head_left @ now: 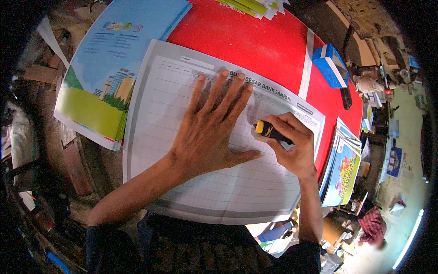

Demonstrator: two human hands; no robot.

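Starting nearest: note a dark shirt [205,249] at the lower edge, close to the near margin of the sheet [242,187]. Find that sheet, large, ruled and pale, spread over the red counter [246,36].

Above its middle, record the left hand [205,130]: palm down, fingers spread toward the printed heading, grip released, nothing grasped. Just right of it, record the right hand [296,141]: grip closed around a black tool [272,131] with a yellow end, pointing left toward the spread fingers. Cannot tell whether pen or cutter.

For sound work, press evenly with the left palm so as to stop the sheet slipping or creasing. Draw in the left thumb, near the tool's line, and treat the tip as sharp until checked. Steer with small finger movements, with the wrist low and the tip in plain sight.

Further out, list blue booklets [98,64] at the sheet's left edge, more booklets [344,178] on the right, and a blue-and-white box [331,68] beyond. Farthest off, at right, note a person [373,224] in red check and a lit tube [407,239].
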